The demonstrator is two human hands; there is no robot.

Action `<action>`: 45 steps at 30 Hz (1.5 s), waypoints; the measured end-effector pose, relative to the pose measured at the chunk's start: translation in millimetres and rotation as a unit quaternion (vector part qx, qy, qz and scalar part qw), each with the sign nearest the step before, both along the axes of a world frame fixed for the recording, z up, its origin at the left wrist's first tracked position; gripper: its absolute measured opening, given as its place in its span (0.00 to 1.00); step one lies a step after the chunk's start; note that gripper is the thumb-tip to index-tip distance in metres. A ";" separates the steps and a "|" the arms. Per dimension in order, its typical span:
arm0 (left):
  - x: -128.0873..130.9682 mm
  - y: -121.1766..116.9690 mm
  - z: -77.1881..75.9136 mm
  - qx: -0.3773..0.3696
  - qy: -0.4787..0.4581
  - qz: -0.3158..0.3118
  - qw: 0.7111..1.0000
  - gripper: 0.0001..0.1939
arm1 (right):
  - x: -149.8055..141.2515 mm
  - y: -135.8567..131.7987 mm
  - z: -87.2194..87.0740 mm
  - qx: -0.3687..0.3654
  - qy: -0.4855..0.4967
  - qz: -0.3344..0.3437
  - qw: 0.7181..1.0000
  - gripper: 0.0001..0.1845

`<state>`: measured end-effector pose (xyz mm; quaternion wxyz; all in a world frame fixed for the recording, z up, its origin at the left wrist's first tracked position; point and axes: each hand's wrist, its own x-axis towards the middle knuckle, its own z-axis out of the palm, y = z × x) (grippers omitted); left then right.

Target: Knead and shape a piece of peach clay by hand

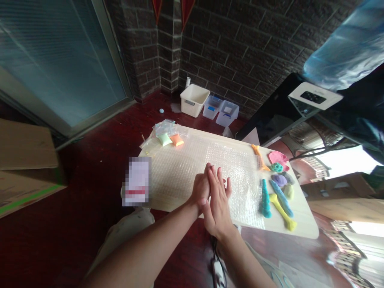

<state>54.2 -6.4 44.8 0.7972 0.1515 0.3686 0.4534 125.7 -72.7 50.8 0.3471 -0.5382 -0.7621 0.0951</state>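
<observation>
My left hand [201,188] and my right hand [218,204] are pressed palm to palm above the middle of the table [306,224]. The right hand's fingers lie stretched over the left hand, whose own fingers are mostly hidden. A small dark reddish bit [224,182] shows between the fingers, but what lies between the palms cannot be made out. Beneath the hands is a sheet of bubble wrap [240,176]. To the right lie moulded clay pieces: a teal spiral stick [265,200], a blue stick [281,198], a yellow bone shape [283,212] and an orange bone shape [259,158].
Green [165,139] and orange packets [177,140] lie at the table's far left. Pink [278,157], teal [276,167] and purple [279,180] clay pieces sit far right. A white bin [194,102] stands on the floor; a cardboard box [27,160] is left.
</observation>
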 end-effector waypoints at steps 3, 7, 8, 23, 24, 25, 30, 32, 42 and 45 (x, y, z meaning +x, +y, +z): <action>4.4 5.1 7.5 -0.020 0.054 -0.018 0.998 0.34 | 16.0 1.7 6.8 0.050 0.111 -0.079 0.989 0.31; 5.9 13.8 15.5 -0.062 0.019 -0.014 0.998 0.33 | 41.7 11.4 1.3 0.004 0.371 -0.179 0.911 0.22; 5.5 15.5 16.1 -0.061 0.012 -0.010 0.998 0.33 | 46.1 13.5 -2.5 -0.031 0.429 -0.188 0.883 0.21; 3.3 -31.1 5.2 0.374 0.114 -0.134 0.911 0.27 | 33.1 33.1 -5.2 -0.191 0.646 -0.181 0.716 0.36; 3.4 -33.9 5.7 0.388 0.117 -0.157 0.900 0.28 | 34.7 35.6 -6.3 -0.186 0.641 -0.198 0.718 0.36; 3.4 -36.0 6.2 0.402 0.125 -0.174 0.890 0.29 | 36.2 37.7 -7.1 -0.184 0.635 -0.215 0.719 0.35; 1.1 -31.4 5.0 0.416 0.199 -0.059 0.885 0.30 | 41.4 47.6 -4.4 -0.161 0.575 -0.305 0.742 0.31; 0.5 -23.7 1.7 0.345 0.206 0.027 0.915 0.25 | 43.7 50.5 -1.5 -0.133 0.558 -0.311 0.758 0.35; 4.1 -9.4 -5.2 -0.142 -0.199 -0.047 0.968 0.26 | 26.1 28.5 -2.8 -0.019 0.130 -0.035 0.991 0.30; -1.7 2.5 -2.9 -0.159 -0.151 0.046 0.975 0.21 | 17.5 17.0 -3.8 -0.013 0.080 0.061 0.995 0.29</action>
